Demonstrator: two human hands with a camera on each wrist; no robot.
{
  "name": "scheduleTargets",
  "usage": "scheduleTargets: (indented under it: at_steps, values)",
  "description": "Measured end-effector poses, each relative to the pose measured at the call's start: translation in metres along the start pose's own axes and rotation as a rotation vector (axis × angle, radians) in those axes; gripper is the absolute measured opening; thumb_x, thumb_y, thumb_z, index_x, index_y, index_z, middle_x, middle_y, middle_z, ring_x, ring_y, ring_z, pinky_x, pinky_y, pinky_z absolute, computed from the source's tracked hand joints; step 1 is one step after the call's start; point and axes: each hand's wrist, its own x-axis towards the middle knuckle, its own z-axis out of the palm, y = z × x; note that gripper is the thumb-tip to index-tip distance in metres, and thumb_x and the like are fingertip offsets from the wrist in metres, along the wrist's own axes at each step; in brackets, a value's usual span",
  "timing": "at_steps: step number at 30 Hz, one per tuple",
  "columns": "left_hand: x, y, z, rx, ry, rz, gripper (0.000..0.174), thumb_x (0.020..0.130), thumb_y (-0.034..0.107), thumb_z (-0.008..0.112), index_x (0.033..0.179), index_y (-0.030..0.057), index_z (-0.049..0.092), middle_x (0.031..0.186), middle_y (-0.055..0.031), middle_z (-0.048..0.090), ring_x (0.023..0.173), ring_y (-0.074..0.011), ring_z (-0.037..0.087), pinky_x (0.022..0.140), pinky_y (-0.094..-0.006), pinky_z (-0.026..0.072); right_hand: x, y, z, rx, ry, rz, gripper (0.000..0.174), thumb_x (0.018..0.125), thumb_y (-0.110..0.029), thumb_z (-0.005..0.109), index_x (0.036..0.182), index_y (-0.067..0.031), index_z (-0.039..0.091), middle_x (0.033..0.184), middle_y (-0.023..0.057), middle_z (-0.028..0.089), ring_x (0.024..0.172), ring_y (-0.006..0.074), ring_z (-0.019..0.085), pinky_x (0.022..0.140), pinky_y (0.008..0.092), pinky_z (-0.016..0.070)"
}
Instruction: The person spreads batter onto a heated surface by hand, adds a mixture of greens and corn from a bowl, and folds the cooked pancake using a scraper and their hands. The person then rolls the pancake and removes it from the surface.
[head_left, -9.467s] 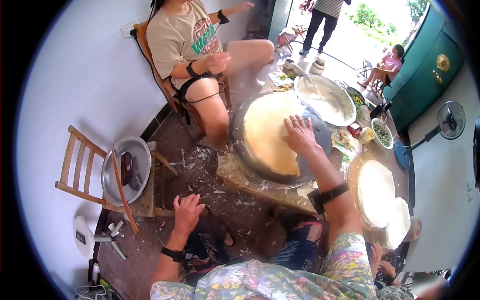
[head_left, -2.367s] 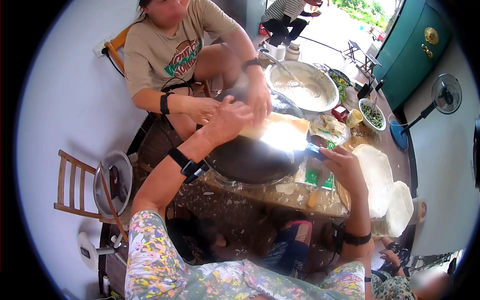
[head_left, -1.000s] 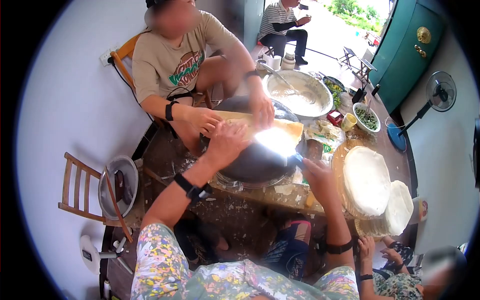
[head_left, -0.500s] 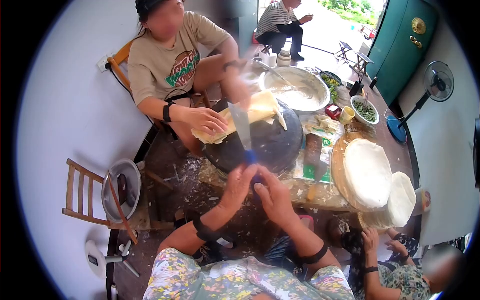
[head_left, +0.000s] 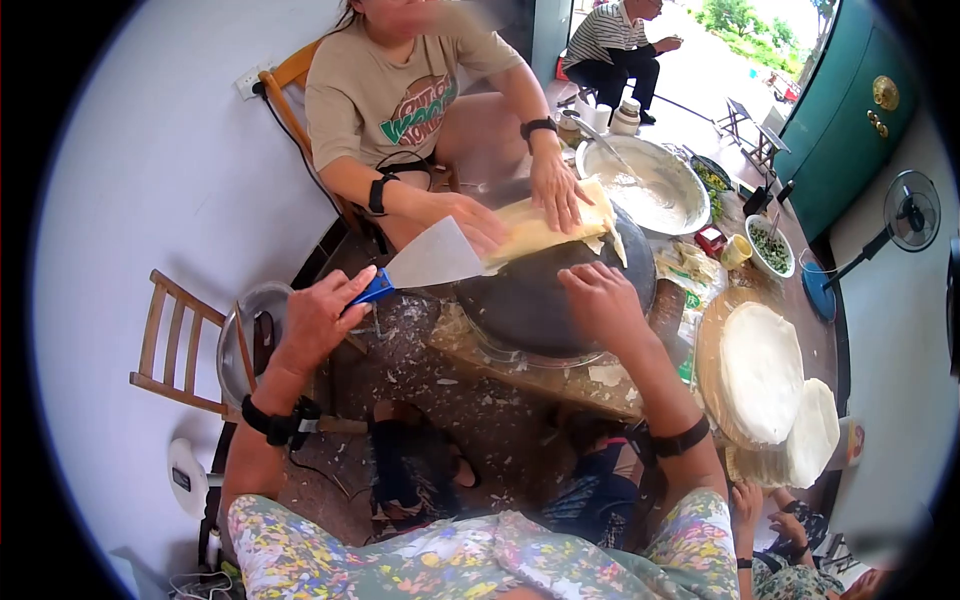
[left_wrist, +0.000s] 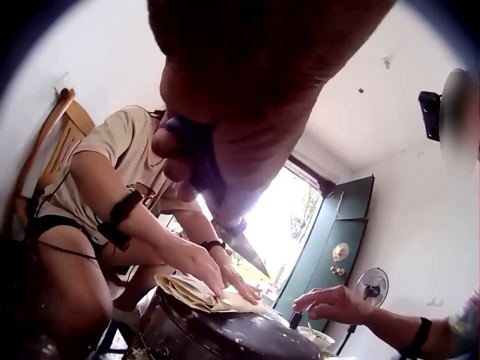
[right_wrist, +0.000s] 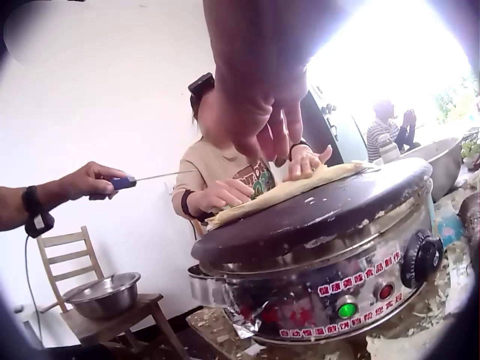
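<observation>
My left hand (head_left: 318, 325) grips the blue handle of a wide scraper (head_left: 440, 255), held out left of the round black griddle (head_left: 540, 310). Its broad blade points right, overlapping the near end of a folded flatbread (head_left: 535, 228) in the head view. Over the griddle's near right side is my right hand (head_left: 605, 310), fingers loosely bent and holding nothing. Both hands of the person opposite (right_wrist: 304, 161) rest on the flatbread, which lies folded across the far part of the griddle. In the right wrist view the griddle's control knob (right_wrist: 422, 259) and a lit green light show.
Right of the griddle, a round board (head_left: 708, 345) carries a stack of pale flatbreads (head_left: 762, 372). Behind stand a large batter bowl (head_left: 597, 165) with a ladle and a bowl of chopped greens (head_left: 770, 250). A wooden chair (head_left: 178, 345) with a metal basin (head_left: 235, 350) is at left.
The flatbread, flat on the griddle at first, is now folded. The scraper has passed from my right hand to my left, which has swung left; my right hand has moved back over the griddle.
</observation>
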Motion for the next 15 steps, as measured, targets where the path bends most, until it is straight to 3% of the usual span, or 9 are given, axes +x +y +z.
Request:
scheduleTargets:
  at_steps: [3,6,8,12,15]
  values:
    - [0.018,-0.017,-0.011,0.208,0.078,0.189,0.049,0.075,0.020,0.071,0.123,0.0213,0.062,0.083,-0.0034,0.052,0.077,-0.0232,0.057,0.061,-0.0383,0.0463,0.030,0.022,0.011,-0.026,-0.036,-0.106,0.016,0.078,-0.009,0.061,0.093,-0.0076,0.061,0.092,0.0069,0.061,0.096,0.0265,0.060,0.080,0.0391,0.0482]
    - [0.041,-0.020,-0.028,0.289,0.102,0.347,0.051,0.074,0.016,0.071,0.124,0.0200,0.062,0.087,-0.0058,0.055,0.078,-0.0262,0.056,0.063,-0.0377,0.0440,0.058,0.034,0.019,-0.024,-0.133,-0.162,0.015,0.078,-0.008,0.059,0.092,-0.0080,0.062,0.093,0.0078,0.060,0.098,0.0282,0.059,0.080,0.0403,0.0491]
    - [0.057,-0.019,-0.036,0.334,0.124,0.423,0.044,0.076,0.014,0.068,0.120,0.0193,0.064,0.087,-0.0063,0.053,0.077,-0.0258,0.054,0.063,-0.0379,0.0425,0.073,0.039,0.027,-0.022,-0.193,-0.177,0.015,0.078,-0.006,0.058,0.092,-0.0082,0.062,0.094,0.0080,0.060,0.098,0.0284,0.059,0.080,0.0404,0.0493]
    - [0.098,-0.020,-0.045,0.432,0.134,0.578,0.037,0.078,0.013,0.065,0.114,0.0196,0.065,0.084,-0.0049,0.052,0.079,-0.0230,0.054,0.064,-0.0366,0.0430,0.093,0.051,0.045,-0.032,-0.385,-0.164,0.033,0.074,-0.001,0.061,0.106,-0.0048,0.062,0.109,0.0099,0.060,0.109,0.0286,0.056,0.089,0.0407,0.0471]
    - [0.123,-0.016,-0.044,0.529,0.112,0.662,0.034,0.078,0.013,0.065,0.111,0.0193,0.066,0.085,-0.0024,0.054,0.081,-0.0195,0.056,0.069,-0.0346,0.0444,0.103,0.054,0.056,0.003,-0.439,-0.175,0.035,0.072,0.000,0.061,0.107,-0.0052,0.062,0.109,0.0097,0.060,0.111,0.0286,0.055,0.092,0.0395,0.0459]
